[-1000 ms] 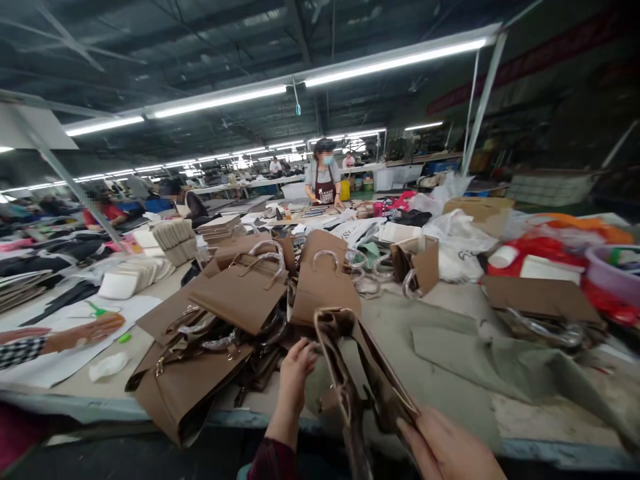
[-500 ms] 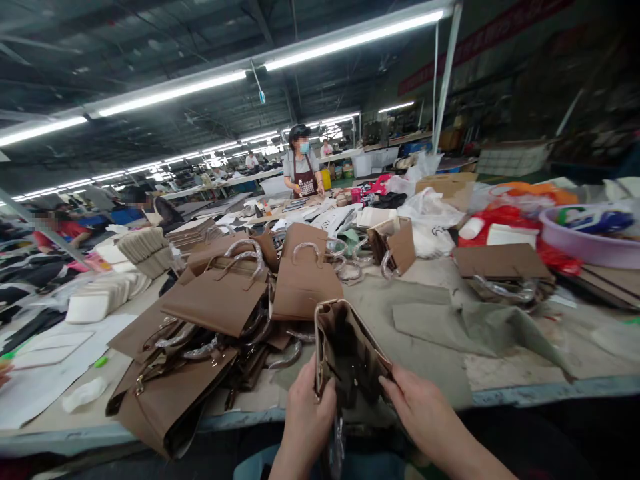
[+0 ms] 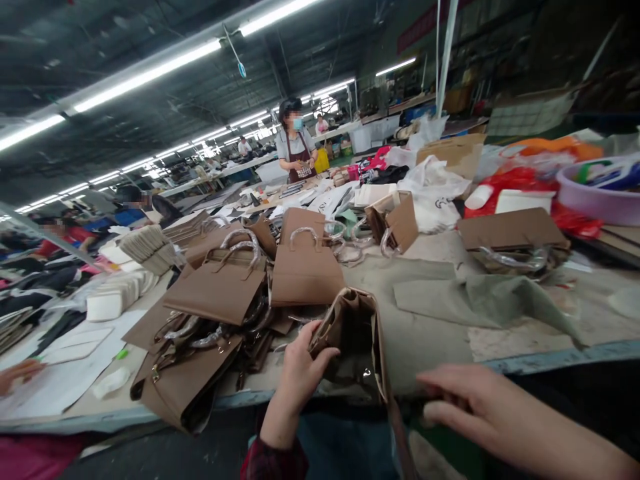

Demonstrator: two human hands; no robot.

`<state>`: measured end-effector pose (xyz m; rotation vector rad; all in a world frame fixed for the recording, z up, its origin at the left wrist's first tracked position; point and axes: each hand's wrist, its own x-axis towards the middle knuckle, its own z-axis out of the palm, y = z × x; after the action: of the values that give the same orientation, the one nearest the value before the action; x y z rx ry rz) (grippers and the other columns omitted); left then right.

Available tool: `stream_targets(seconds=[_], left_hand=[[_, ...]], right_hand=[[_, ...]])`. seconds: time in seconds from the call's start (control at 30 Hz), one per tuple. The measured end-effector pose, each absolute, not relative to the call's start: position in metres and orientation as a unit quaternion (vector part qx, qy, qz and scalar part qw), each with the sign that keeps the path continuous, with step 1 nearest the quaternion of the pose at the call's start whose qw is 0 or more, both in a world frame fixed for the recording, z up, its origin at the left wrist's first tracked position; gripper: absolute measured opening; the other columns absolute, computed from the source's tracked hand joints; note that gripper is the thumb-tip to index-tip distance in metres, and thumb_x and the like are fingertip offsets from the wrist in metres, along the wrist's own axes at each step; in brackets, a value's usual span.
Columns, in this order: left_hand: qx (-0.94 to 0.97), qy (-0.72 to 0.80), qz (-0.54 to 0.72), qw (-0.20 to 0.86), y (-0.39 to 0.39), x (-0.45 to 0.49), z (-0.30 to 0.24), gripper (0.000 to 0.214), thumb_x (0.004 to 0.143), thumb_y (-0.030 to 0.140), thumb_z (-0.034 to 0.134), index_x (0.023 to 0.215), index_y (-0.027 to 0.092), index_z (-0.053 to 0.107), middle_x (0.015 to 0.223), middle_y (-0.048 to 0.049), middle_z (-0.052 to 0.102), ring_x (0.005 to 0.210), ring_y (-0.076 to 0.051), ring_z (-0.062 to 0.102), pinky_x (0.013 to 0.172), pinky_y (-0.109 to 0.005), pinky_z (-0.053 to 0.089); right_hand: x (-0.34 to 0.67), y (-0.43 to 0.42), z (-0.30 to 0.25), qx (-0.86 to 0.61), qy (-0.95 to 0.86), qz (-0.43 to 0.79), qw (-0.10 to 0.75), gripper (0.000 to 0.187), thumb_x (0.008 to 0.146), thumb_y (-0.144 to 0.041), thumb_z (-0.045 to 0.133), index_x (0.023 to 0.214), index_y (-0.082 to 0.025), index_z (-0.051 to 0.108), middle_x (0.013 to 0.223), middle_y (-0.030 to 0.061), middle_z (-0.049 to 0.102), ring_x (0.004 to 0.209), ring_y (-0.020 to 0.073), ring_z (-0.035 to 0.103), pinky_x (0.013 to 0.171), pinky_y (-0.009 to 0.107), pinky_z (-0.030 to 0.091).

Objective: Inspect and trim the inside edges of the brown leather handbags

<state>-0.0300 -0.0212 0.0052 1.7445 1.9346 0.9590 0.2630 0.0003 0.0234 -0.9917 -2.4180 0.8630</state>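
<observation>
A brown handbag [image 3: 381,357] stands at the table's front edge with its mouth towards me, showing a dark lining with a small shiny fitting. My left hand [image 3: 301,370] grips its left rim, thumb inside and fingers round the outside. To the right of the bag, apart from it, is my right hand [image 3: 467,403]; its fingers are half bent, with a gap to the thumb and nothing visible between them. Just left of my left hand lies a pile of brown handbags [image 3: 220,290], their handles wrapped in clear plastic.
Another brown bag [image 3: 513,230] lies on the right, beyond a crumpled grey-green cloth [image 3: 480,303]. Behind it is a lilac basin [image 3: 600,203]. White pads [image 3: 107,303] are stacked on the left. A co-worker's hand [image 3: 20,375] shows at the left edge; a masked person [image 3: 296,147] stands across the table.
My right hand has let go of the bag's right side and moved away to the right. The bag has turned in my left hand, its right side now more upright.
</observation>
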Motion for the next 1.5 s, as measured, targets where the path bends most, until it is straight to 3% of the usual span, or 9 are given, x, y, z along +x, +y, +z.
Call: stream_targets(seconds=[0.1, 0.2, 0.37, 0.6, 0.73, 1.0, 1.23, 1.5], left_hand=[[0.606, 0.697, 0.339, 0.182, -0.021, -0.027, 0.009, 0.038, 0.074, 0.027, 0.069, 0.109, 0.02, 0.057, 0.099, -0.0026, 0.069, 0.089, -0.019, 0.064, 0.081, -0.029, 0.049], [0.606, 0.694, 0.347, 0.176, -0.021, -0.027, 0.008, 0.033, 0.076, 0.026, 0.067, 0.106, 0.021, 0.056, 0.096, -0.0021, 0.068, 0.087, -0.018, 0.064, 0.079, -0.029, 0.049], [0.596, 0.679, 0.397, 0.162, -0.024, -0.026, -0.002, 0.039, 0.074, 0.022, 0.069, 0.108, 0.021, 0.049, 0.096, -0.0021, 0.067, 0.086, -0.017, 0.065, 0.076, -0.029, 0.051], [0.66, 0.585, 0.467, 0.073, -0.027, -0.033, -0.012, 0.03, 0.077, 0.017, 0.067, 0.099, 0.021, 0.047, 0.124, -0.0109, 0.056, 0.114, -0.022, 0.056, 0.092, -0.039, 0.048], [0.686, 0.569, 0.451, 0.043, -0.03, -0.033, -0.011, 0.024, 0.079, 0.014, 0.064, 0.099, 0.021, 0.052, 0.122, -0.0104, 0.057, 0.113, -0.022, 0.056, 0.093, -0.039, 0.049], [0.706, 0.538, 0.461, 0.028, -0.033, -0.034, -0.011, 0.023, 0.081, 0.009, 0.061, 0.101, 0.02, 0.058, 0.124, -0.0104, 0.055, 0.107, -0.02, 0.06, 0.091, -0.037, 0.053], [0.695, 0.537, 0.476, 0.044, -0.036, -0.033, -0.009, 0.023, 0.081, 0.01, 0.062, 0.099, 0.021, 0.054, 0.126, -0.0107, 0.054, 0.109, -0.02, 0.06, 0.091, -0.037, 0.054], [0.695, 0.555, 0.456, 0.025, -0.037, -0.032, -0.011, 0.023, 0.082, 0.012, 0.06, 0.104, 0.02, 0.06, 0.125, -0.011, 0.055, 0.107, -0.021, 0.06, 0.091, -0.038, 0.054]], right_hand=[[0.25, 0.035, 0.05, -0.308, -0.883, 0.232, 0.267, 0.025, 0.092, -0.031, 0.05, 0.113, -0.024, 0.062, 0.105, 0.0056, 0.066, 0.087, 0.0162, 0.063, 0.073, 0.025, 0.049], [0.214, 0.065, 0.065, -0.197, -0.923, 0.202, 0.261, 0.029, 0.092, -0.024, 0.051, 0.119, -0.026, 0.059, 0.115, 0.0049, 0.061, 0.096, 0.0162, 0.061, 0.082, 0.027, 0.047], [0.161, 0.09, 0.059, -0.108, -0.961, 0.159, 0.201, 0.026, 0.084, -0.015, 0.057, 0.108, -0.023, 0.063, 0.11, 0.004, 0.062, 0.093, 0.0174, 0.06, 0.08, 0.028, 0.047], [0.143, 0.1, 0.05, -0.067, -0.978, 0.105, 0.166, 0.017, 0.083, -0.017, 0.057, 0.1, -0.019, 0.061, 0.096, 0.0039, 0.065, 0.083, 0.0167, 0.061, 0.07, 0.027, 0.044], [0.138, 0.101, 0.053, -0.066, -0.983, 0.09, 0.146, 0.012, 0.084, -0.016, 0.056, 0.095, -0.019, 0.059, 0.088, 0.0027, 0.066, 0.073, 0.0151, 0.059, 0.062, 0.025, 0.038], [0.149, 0.101, 0.046, -0.054, -0.981, 0.106, 0.156, 0.013, 0.087, -0.015, 0.052, 0.087, -0.021, 0.064, 0.082, 0.0015, 0.066, 0.074, 0.0133, 0.058, 0.061, 0.023, 0.036], [0.151, 0.097, 0.048, -0.043, -0.979, 0.116, 0.163, 0.03, 0.088, -0.014, 0.05, 0.11, -0.027, 0.065, 0.097, 0.0017, 0.067, 0.085, 0.0131, 0.061, 0.068, 0.023, 0.041], [0.15, 0.093, 0.048, -0.063, -0.982, 0.098, 0.148, 0.025, 0.084, -0.017, 0.051, 0.1, -0.025, 0.069, 0.085, 0.0025, 0.064, 0.072, 0.0136, 0.057, 0.061, 0.024, 0.038]])
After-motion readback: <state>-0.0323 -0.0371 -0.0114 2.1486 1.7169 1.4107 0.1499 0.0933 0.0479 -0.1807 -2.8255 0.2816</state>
